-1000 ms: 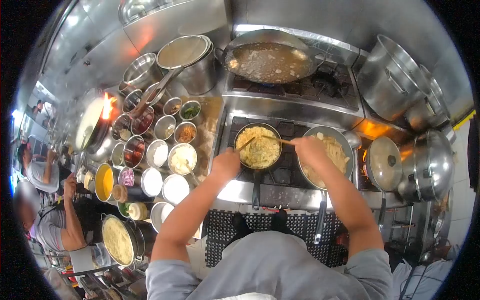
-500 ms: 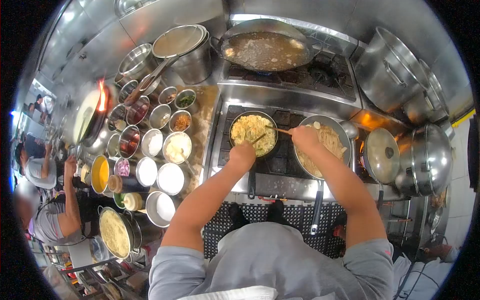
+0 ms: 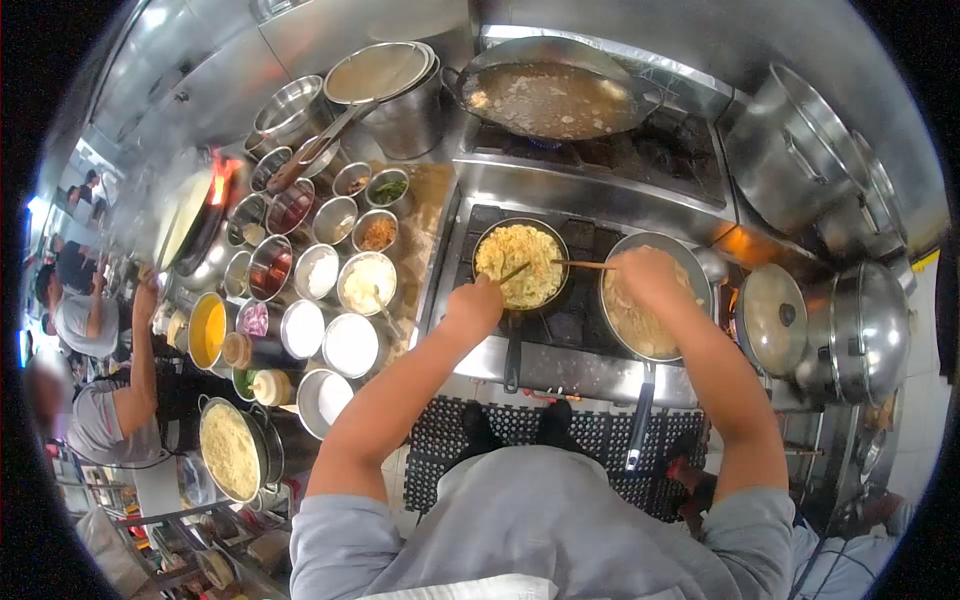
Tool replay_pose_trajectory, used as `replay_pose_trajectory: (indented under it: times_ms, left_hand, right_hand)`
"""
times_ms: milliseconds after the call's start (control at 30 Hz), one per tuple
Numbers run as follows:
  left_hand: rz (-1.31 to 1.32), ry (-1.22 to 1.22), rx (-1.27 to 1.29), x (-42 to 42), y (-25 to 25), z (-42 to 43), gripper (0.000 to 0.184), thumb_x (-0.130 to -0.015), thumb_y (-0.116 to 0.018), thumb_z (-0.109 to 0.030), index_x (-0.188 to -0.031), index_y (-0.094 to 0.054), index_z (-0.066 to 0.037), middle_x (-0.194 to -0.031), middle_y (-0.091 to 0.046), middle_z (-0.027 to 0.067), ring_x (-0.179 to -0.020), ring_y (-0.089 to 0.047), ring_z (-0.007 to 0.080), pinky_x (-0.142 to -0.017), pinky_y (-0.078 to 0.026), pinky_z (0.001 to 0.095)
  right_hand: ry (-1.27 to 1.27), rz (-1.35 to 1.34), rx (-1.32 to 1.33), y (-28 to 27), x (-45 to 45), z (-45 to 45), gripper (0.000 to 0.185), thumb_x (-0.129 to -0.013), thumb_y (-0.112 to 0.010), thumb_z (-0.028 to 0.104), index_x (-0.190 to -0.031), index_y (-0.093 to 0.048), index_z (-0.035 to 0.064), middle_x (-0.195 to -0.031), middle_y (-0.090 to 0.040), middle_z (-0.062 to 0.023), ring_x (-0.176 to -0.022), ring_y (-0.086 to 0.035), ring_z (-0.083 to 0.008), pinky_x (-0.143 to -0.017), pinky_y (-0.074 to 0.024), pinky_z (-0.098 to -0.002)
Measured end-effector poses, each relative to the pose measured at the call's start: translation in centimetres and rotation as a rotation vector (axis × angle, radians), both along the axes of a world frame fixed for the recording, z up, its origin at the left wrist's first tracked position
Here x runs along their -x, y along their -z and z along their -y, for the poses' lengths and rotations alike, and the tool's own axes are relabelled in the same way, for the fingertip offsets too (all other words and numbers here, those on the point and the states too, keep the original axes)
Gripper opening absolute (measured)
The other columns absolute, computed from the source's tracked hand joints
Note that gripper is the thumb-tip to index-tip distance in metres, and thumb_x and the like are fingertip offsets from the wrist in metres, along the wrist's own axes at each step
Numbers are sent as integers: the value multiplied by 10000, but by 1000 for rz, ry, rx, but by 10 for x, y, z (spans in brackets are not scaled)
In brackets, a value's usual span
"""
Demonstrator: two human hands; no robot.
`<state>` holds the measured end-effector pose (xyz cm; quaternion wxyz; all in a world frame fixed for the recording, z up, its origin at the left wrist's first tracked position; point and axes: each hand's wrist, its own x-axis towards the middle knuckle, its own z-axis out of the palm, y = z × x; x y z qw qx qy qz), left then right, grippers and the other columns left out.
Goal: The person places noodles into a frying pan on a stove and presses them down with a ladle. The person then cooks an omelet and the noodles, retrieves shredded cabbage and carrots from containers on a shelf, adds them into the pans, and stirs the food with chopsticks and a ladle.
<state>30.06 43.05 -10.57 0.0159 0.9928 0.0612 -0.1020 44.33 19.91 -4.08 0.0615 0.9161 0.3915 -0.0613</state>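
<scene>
A small black frying pan [image 3: 513, 345] on the front burner holds a yellow, egg-like mixture [image 3: 530, 250]. My left hand [image 3: 476, 306], at the pan's lower left rim, is closed on a dark utensil [image 3: 514, 272] whose tip is in the food. From the right, my right hand [image 3: 648, 272] grips a thin wooden stick [image 3: 588, 265] that reaches the small pan's right edge. This hand is above a larger pan [image 3: 607, 312] with pale, sliced food [image 3: 640, 325]. Both pan handles point toward my body.
A wok of oil [image 3: 548, 100] is on the back burner. Metal ingredient containers [image 3: 351, 345] crowd the left counter, with a flaming pan [image 3: 205, 215] and a co-worker [image 3: 110, 415] beyond. At right are a lidded pan [image 3: 772, 320] and large pots [image 3: 795, 145].
My left hand has shifted slightly up and left along the small pan's rim. My right hand has moved a little rightward over the larger pan. The head view has shifted slightly.
</scene>
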Motion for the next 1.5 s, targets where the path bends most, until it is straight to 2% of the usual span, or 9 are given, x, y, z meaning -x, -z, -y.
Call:
replay_pose_trajectory:
  times_ms: [67,167,333,500,833,1033,1200,1333,1500]
  left_hand:
    - [95,-28,55,5,-8,6,169,-792,-531,-105,-865,-650,-10,-975,-594,154,-877,-636,286,-694,-528,362]
    - [-18,12,-55,-1,37,-11,201,-828,-496,-119,-984,-576,-21,-975,-565,163,-767,-644,314,-621,-534,388]
    - [7,-54,-13,0,2,-21,212,-846,-475,-127,-1002,-571,-21,-972,-565,170,-759,-641,327,-620,-533,400]
    - [18,-59,-32,1,46,-19,235,-864,-444,-114,-1034,-564,-5,-955,-564,176,-730,-639,330,-592,-531,396]
    - [-21,-74,27,37,34,-11,226,-845,-460,-100,-1017,-556,10,-948,-565,155,-733,-644,305,-609,-529,379]
    - [176,-204,90,36,-12,-26,239,-846,-458,-92,-1056,-519,3,-952,-562,177,-742,-640,340,-632,-532,395]
    - [127,-238,32,2,30,-36,261,-833,-483,-102,-1073,-526,-7,-976,-558,179,-756,-639,348,-626,-540,400]
    - [143,-205,77,15,7,-30,260,-839,-491,-116,-1059,-532,17,-1006,-557,184,-762,-639,356,-629,-539,403]
    - [14,-235,30,13,37,-29,304,-848,-488,-116,-1130,-502,-4,-1000,-553,162,-823,-636,326,-673,-534,380]
  right_hand:
    - [14,-8,-57,0,7,-8,236,-790,-527,143,-956,-681,209,-792,-650,-94,-763,-642,-268,-649,-514,-408]
    - [-48,42,-114,80,-6,-21,220,-779,-538,138,-930,-689,194,-740,-648,-81,-698,-641,-264,-603,-514,-406]
    - [50,-21,-105,24,-1,-34,214,-780,-536,131,-895,-704,198,-736,-649,-78,-687,-640,-261,-583,-514,-399]
    - [113,-15,-102,71,2,-38,263,-788,-513,138,-957,-697,219,-741,-652,-74,-698,-635,-261,-573,-508,-392]
    - [24,-87,-169,55,16,9,238,-774,-520,170,-931,-692,217,-748,-644,-114,-722,-631,-275,-617,-504,-414]
    - [0,-203,-225,17,36,-25,263,-786,-496,167,-982,-670,191,-826,-654,-91,-767,-630,-280,-660,-508,-425]
    - [63,-123,-228,79,31,-70,253,-814,-475,120,-995,-650,142,-827,-632,-153,-770,-632,-314,-664,-516,-428]
    - [137,-203,-312,42,33,-70,212,-811,-502,92,-955,-655,117,-837,-637,-176,-779,-637,-328,-686,-517,-431]
    - [128,-208,-182,77,54,-83,174,-812,-501,106,-880,-660,103,-829,-643,-171,-790,-637,-321,-695,-514,-426]
